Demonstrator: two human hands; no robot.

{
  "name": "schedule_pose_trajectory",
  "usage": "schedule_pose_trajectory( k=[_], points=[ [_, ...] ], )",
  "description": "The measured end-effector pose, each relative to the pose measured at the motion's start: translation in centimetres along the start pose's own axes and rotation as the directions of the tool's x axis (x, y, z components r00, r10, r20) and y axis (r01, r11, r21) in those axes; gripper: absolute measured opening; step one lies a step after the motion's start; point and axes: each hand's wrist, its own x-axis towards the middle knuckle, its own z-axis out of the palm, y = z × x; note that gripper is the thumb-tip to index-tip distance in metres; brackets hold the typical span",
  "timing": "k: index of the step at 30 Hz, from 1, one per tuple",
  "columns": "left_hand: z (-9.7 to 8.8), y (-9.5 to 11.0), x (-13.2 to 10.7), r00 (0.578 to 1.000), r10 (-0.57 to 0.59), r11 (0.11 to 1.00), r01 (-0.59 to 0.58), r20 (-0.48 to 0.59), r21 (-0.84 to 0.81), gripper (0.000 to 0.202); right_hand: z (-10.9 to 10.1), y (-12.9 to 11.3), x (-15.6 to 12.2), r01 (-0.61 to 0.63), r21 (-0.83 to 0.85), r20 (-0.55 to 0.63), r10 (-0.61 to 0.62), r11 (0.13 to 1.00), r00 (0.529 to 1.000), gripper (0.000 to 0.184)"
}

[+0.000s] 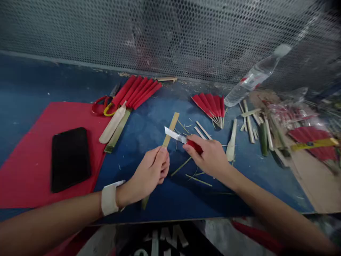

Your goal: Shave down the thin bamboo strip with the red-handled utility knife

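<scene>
My left hand (151, 173) grips a long flat bamboo strip (171, 128) near its middle; the strip points away from me over the blue table. My right hand (209, 155) holds a red-handled knife (178, 137) whose silver blade lies across the strip just beyond my left fingers. Thin bamboo shavings (198, 180) lie on the table under and between my hands. A white band wraps my left wrist.
A red mat (32, 156) with a black phone (69, 158) lies left. Red folded fans (137, 91), red-and-yellow scissors (102, 106) and shaped bamboo pieces (113, 124) sit behind. More red fan slats (210, 106), a plastic bottle (252, 80), bamboo sticks (250, 122) and cardboard (311, 177) lie right. Mesh wall behind.
</scene>
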Motion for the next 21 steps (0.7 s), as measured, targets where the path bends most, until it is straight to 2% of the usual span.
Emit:
schedule_pose_trajectory(
  k=[4, 7, 11, 14, 21],
  points=[
    [0.1, -0.3, 0.2, 0.999, 0.032, 0.999, -0.032, 0.003, -0.008, 0.051, 0.5, 0.2, 0.1, 0.015, 0.01, -0.003, -0.015, 1.0, 1.0, 0.049],
    [-0.1, -0.5, 0.5, 0.999, 0.047, 0.997, -0.048, -0.016, -0.054, 0.048, 0.7, -0.1, -0.1, 0.056, 0.031, 0.038, -0.057, 0.998, 0.998, 0.048],
    [-0.5, -0.7, 0.8, 1.0, 0.004, 0.988, -0.006, -0.01, -0.153, 0.039, 0.8, -0.6, -0.3, 0.076, 0.057, 0.122, -0.082, 0.995, 0.989, 0.048],
    [-0.5, -0.6, 0.7, 0.999, -0.034, 0.982, 0.034, 0.0, -0.188, 0.034, 0.8, -0.8, -0.4, 0.058, 0.07, 0.144, -0.067, 0.996, 0.987, 0.05],
    [-0.2, -0.1, 0.4, 0.998, -0.053, 0.996, 0.05, -0.03, -0.08, 0.037, 1.0, -0.9, -0.6, 0.056, 0.057, 0.11, -0.062, 0.997, 0.992, 0.047]
  ],
)
